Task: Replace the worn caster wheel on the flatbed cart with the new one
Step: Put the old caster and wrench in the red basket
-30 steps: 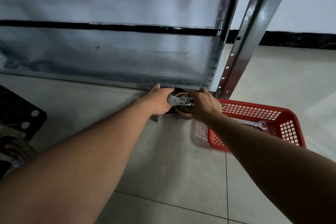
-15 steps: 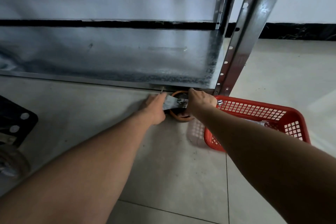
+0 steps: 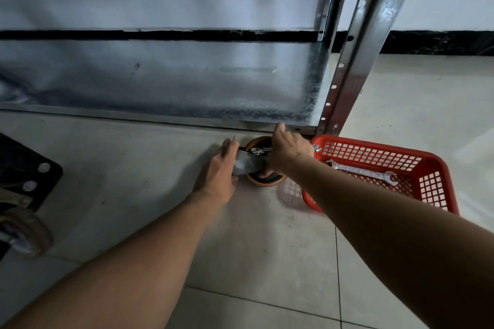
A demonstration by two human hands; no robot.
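L hand (image 3: 222,168): I grip the grey bracket of the caster wheel (image 3: 263,181).
R hand (image 3: 288,149): clamped on small spanner (image 3: 259,151); fingertips hidden.
Caster wheel: orange, on floor under cart (image 3: 133,115) corner, half covered by my hands.
Basket (image 3: 438,168): red, just beside, 2nd spanner (image 3: 361,171) inside.
Far L: another caster (image 3: 24,232), blurred, cut off.

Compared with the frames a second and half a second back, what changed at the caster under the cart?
The left hand slid back from the cart edge, fingers straighter beside the caster, which now shows further out from under the cart. The right hand kept its grip over the caster and small wrench. The red basket and spanner are unchanged.
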